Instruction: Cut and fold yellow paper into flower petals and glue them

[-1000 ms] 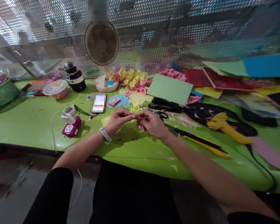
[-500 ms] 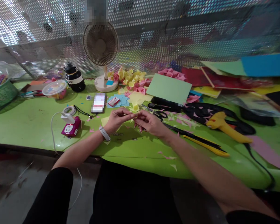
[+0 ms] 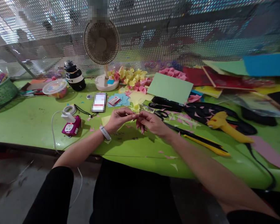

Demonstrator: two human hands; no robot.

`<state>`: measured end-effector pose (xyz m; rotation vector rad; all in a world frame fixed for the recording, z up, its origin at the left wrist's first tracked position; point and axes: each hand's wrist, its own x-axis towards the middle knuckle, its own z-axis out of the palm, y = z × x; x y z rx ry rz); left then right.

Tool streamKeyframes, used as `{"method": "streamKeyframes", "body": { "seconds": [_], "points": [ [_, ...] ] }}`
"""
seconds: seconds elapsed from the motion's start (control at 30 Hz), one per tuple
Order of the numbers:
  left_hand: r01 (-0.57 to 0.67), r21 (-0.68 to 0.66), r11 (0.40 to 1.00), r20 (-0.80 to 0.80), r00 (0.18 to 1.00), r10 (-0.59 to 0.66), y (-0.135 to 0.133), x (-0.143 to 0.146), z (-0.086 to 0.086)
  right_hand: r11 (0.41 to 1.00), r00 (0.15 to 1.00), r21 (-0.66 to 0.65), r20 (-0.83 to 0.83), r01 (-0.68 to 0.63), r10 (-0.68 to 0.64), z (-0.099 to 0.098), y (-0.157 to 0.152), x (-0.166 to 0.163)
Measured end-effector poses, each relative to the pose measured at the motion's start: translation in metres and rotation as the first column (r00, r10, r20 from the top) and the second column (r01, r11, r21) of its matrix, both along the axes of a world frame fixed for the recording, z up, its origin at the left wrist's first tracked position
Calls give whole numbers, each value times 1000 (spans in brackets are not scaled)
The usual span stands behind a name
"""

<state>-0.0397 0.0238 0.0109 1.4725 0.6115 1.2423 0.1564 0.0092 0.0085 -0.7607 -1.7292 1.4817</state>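
Note:
My left hand (image 3: 122, 119) and my right hand (image 3: 150, 123) meet fingertip to fingertip above the green tabletop. Thumb and fingers are pinched together on both hands. Whatever lies between them is too small and covered to make out. Yellow paper (image 3: 136, 108) shows just beyond the fingertips, and I cannot tell whether it is held or lies on the table. A yellow paper square (image 3: 105, 120) lies beside my left hand, partly under it. Scissors with black handles (image 3: 162, 114) rest beyond my right hand, among pink and yellow paper scraps (image 3: 186, 119).
A fan (image 3: 101, 43) stands at the back beside yellow folded paper flowers (image 3: 133, 76). Left are a black bottle (image 3: 75, 77), a phone (image 3: 99, 102) and a purple power adapter (image 3: 71, 127). Right lie a yellow-edged cutter (image 3: 206, 145) and a yellow glue gun (image 3: 228, 127) with a cord.
My hands stay pinched together at nearly the same spot, with the right fingers shifted slightly. The whole view has moved a little.

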Motion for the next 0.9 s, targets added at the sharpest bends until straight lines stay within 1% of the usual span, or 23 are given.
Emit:
{"method": "streamKeyframes", "body": {
  "seconds": [0.2,0.37,0.57,0.77,0.9],
  "points": [
    [-3,-13,1000,17,1000,4,0,1,0,999,1000,-47,2,20,-20,0,0,-1],
    [-5,-40,999,33,999,6,0,1,0,998,1000,-61,-20,-9,7,-1,-1,-1],
    [-11,-57,998,15,1000,12,0,1,-1,998,999,-50,-35,-27,25,-4,0,-1],
    [-23,-98,995,63,998,29,1,1,-1,998,999,-46,-26,-49,47,-6,2,-3],
    [-28,-107,994,58,998,34,3,0,-2,1000,1000,-18,-5,-20,20,-5,1,-4]
  ]
}}
